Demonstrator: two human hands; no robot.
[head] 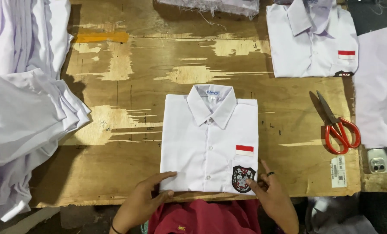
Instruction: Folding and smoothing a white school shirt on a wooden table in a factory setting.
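A white shirt [208, 141] lies folded flat at the centre of the frame, collar toward the top, buttoned down the front. Its chest pocket carries a red-and-white flag patch above a black, shield-shaped crest. The lower edge sits at the near edge of the wooden table, sleeves tucked out of sight.

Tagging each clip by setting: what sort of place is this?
Probably a garment workshop's folding or packing bench. A worn plywood table carries a folded white shirt under both hands, a pile of unfolded white shirts on the left, another folded one and red-handled scissors.
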